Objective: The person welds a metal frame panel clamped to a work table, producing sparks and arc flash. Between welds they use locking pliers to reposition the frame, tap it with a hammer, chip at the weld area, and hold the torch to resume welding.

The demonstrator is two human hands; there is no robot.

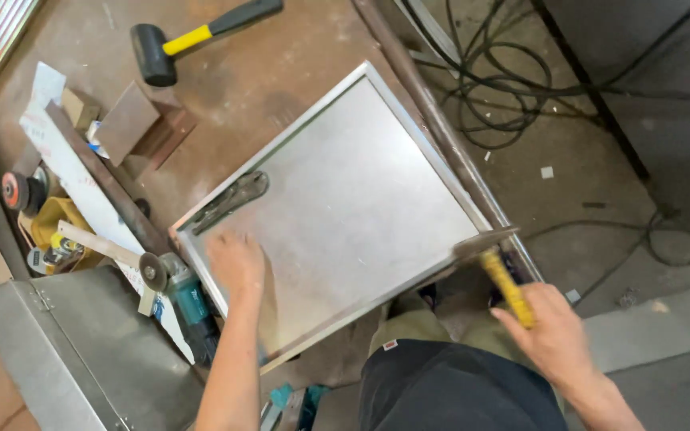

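A square steel sheet panel (345, 199) with a raised rim lies tilted on a rusty metal workbench (265, 64). My left hand (235, 263) presses flat on the panel near its left corner, fingers together. My right hand (549, 331) grips the yellow handle of a hammer (505, 279); its dark head is blurred against the panel's right corner. Locking pliers (229, 199) clamp the panel's left edge just above my left hand.
An angle grinder (181, 291) lies left of my left hand by a steel box (81, 351). A black rubber mallet (193, 32) rests at the bench's far side. Metal scraps and blocks (125, 124) crowd the left. Black cables (497, 88) coil on the floor at right.
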